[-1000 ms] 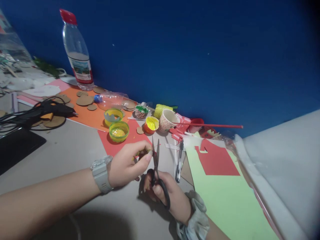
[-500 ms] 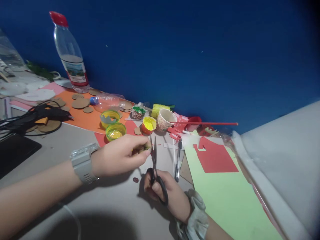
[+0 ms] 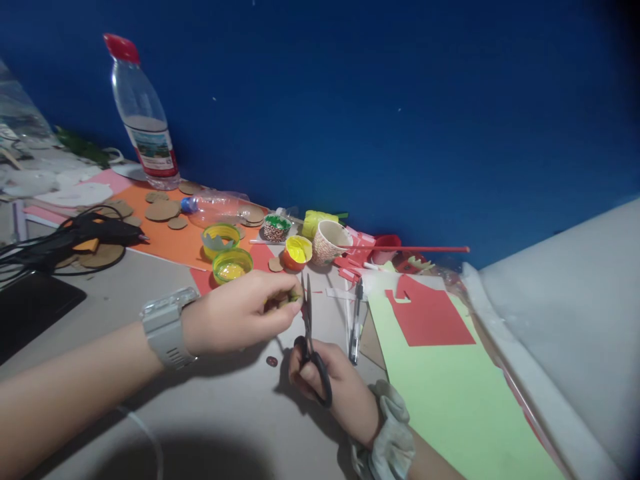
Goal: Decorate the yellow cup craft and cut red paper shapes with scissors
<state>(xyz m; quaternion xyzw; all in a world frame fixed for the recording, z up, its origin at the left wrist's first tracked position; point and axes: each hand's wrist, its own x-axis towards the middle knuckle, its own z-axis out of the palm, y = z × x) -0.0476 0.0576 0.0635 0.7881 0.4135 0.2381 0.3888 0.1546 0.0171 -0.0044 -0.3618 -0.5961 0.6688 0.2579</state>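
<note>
Black-handled scissors (image 3: 309,333) sit in my right hand (image 3: 337,383), with thumb and fingers through the loops. Their narrow blades point up and away, a small gap between them. My left hand (image 3: 245,310), wearing a grey watch (image 3: 169,327), is closed in a pinch right beside the blades. A bit of something greenish shows between its fingers; most of it is hidden, so its kind is unclear. Below, on the table, lies a small dark red button (image 3: 271,361). Two yellow-green rings of cut bottle or cup (image 3: 233,265) stand just beyond my left hand.
Behind the hands stand a patterned paper cup (image 3: 330,243) and a yellow-lined small cup (image 3: 298,252). To the right are a pen (image 3: 357,323), red paper (image 3: 437,320) and green paper (image 3: 450,400). A glue gun (image 3: 100,230) and a tall bottle (image 3: 143,120) are left.
The scissor blades have drawn slightly closer together, and the handles have shifted a little left. My left hand stays almost still; the whole view has moved slightly.
</note>
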